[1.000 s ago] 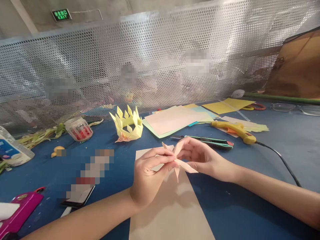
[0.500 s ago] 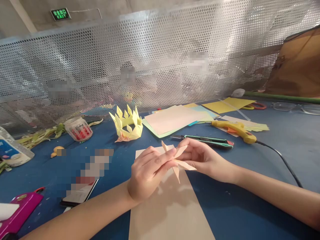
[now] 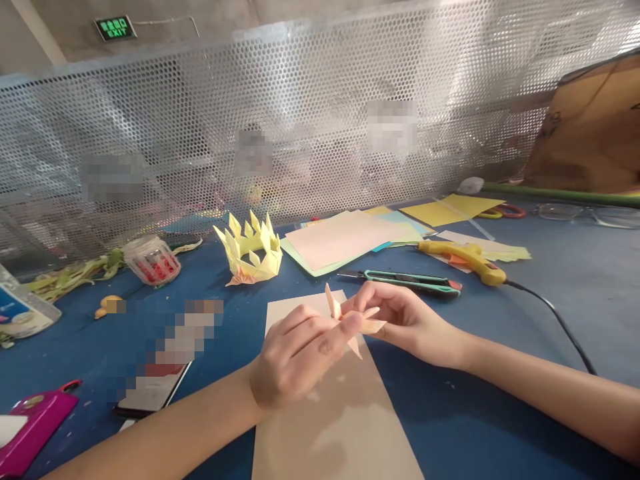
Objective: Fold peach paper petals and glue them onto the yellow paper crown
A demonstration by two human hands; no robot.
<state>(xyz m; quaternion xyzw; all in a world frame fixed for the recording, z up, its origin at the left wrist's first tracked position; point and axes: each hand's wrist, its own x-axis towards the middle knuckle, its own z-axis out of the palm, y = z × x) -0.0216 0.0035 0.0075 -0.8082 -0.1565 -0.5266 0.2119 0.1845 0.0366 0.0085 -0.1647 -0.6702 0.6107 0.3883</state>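
Between my hands is a small pale peach folded-paper flower point(image 3: 373, 326) with pointed petals. My left hand point(image 3: 295, 357) is closed on it, the thumb pressed across its middle. Fingers of my right hand point(image 3: 413, 323) are curled around its far side and pinch it; their tips are partly hidden. Below both hands lies a long peach paper sheet point(image 3: 335, 427) on the blue table. A ring-shaped yellow folded-paper crown point(image 3: 257, 267), with a peach part at its front, stands beyond my left hand.
Past my right hand lie a green utility knife point(image 3: 413, 280) and a yellow glue gun point(image 3: 465, 257) with a black cord. Paper sheets point(image 3: 340, 240) are stacked behind. At left are a phone point(image 3: 155, 390), a magenta tool point(image 3: 37, 427) and a jar point(image 3: 153, 260). A perforated metal screen point(image 3: 310, 120) borders the table.
My left thumb has moved across the flower's middle, and the flower has turned and tilted between my hands. The whole view has shifted slightly.
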